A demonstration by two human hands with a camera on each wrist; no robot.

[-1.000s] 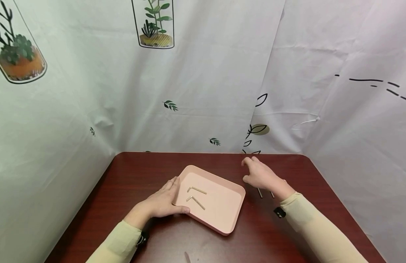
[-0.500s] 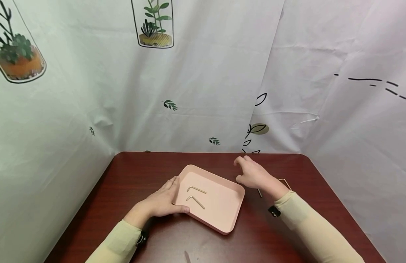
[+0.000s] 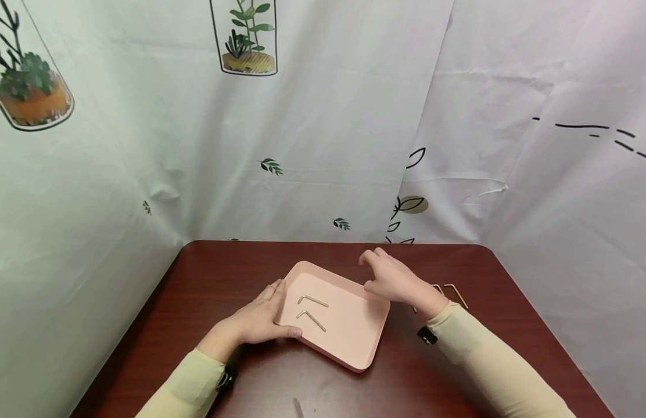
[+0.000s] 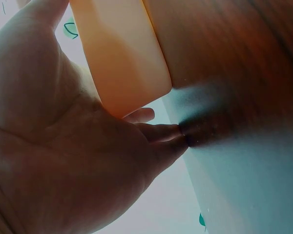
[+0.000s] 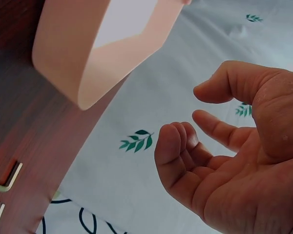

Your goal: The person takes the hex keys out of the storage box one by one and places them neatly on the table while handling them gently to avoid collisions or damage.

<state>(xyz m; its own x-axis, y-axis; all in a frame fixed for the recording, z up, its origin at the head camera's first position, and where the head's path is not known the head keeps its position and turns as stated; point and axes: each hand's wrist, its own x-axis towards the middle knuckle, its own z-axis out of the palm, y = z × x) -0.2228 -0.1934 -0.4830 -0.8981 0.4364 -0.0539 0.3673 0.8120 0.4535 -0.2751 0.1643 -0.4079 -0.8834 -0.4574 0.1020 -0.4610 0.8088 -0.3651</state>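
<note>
left hand (image 3: 255, 319): straight-fingered against left corner of pink tray (image 3: 351, 325) | right hand (image 3: 392, 280): loosely curled, ungripping, near right corner | two hex keys (image 3: 315, 321) inside | other keys (image 3: 460, 296) toward table's (image 3: 213, 273) right edge

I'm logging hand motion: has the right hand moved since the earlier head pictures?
Yes. In the head view, the right hand has shifted left, from below the printed olive leaf on the backdrop toward the pink tray.
</note>
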